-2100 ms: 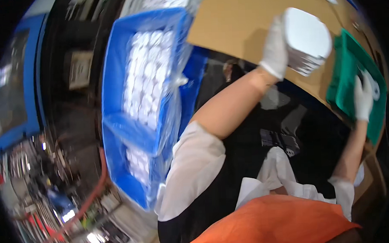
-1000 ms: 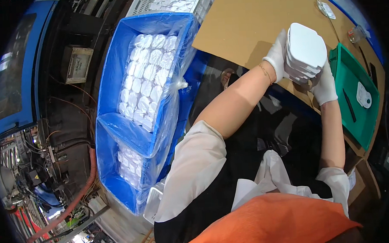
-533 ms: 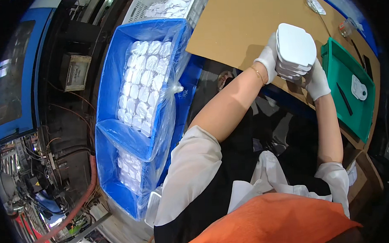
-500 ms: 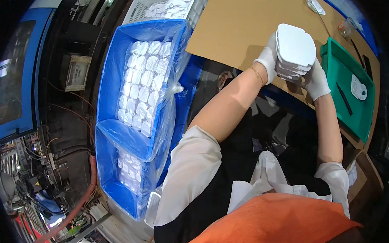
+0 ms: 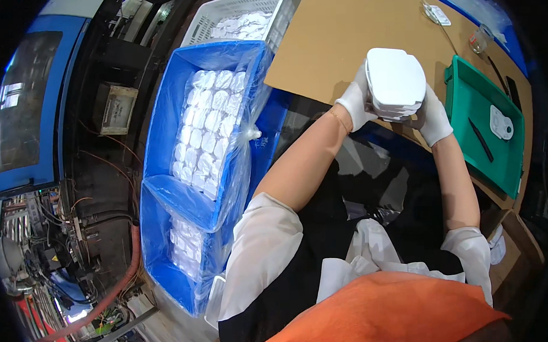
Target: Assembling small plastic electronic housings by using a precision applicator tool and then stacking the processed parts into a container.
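A stack of white plastic covers, flat and rounded at the corners, is held up above the near edge of the brown worktable. My gloved left hand presses on the stack's left side. On its right side my gloved right hand grips it, fingers partly hidden behind the covers. Right of my right hand lies a green tray, with a black pen-like tool and a single white plastic part in it.
Left of the table, a blue plastic-lined bin holds rows of white wrapped pieces, and a second blue bin stands nearer. Behind them is a white crate. A glass jar stands at the table's far right.
Both hands have shifted left and slightly nearer with the stack between them. The surroundings have moved a little in the picture as the view turned.
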Tool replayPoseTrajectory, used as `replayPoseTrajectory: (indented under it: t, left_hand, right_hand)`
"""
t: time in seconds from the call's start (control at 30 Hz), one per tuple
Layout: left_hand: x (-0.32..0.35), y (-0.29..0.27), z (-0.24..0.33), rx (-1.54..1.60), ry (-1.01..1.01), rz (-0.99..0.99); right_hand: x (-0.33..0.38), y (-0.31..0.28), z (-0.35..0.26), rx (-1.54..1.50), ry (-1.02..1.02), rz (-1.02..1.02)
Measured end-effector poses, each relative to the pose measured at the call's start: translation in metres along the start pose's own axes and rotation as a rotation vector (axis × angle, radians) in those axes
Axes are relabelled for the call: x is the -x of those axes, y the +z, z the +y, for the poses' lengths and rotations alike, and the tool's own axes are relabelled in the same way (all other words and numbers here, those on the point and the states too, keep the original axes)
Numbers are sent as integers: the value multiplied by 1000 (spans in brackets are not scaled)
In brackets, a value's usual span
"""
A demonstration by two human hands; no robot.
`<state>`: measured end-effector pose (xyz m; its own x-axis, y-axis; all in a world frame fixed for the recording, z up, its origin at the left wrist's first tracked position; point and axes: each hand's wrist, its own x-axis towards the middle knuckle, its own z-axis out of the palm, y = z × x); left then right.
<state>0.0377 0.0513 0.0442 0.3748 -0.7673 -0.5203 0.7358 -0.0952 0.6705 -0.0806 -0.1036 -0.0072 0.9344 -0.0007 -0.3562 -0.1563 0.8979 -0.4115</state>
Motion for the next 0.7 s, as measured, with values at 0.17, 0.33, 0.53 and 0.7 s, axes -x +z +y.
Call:
replayPoseTrajectory:
  t: [0.17, 0.33, 0.53, 0.7]
  left_hand:
    - [14, -30, 5, -97, 7, -5]
    - [51, -58, 12, -86, -22, 120]
    - [102, -106, 26, 108, 122, 181]
    - [168, -126, 49, 97, 319, 223]
  right_hand:
    - [-3, 66, 27, 374, -255, 444]
    - [-24, 97, 49, 370, -112, 509]
    - [-76, 112, 87, 563, -101, 214]
    - [-79, 204, 120, 563, 87, 205]
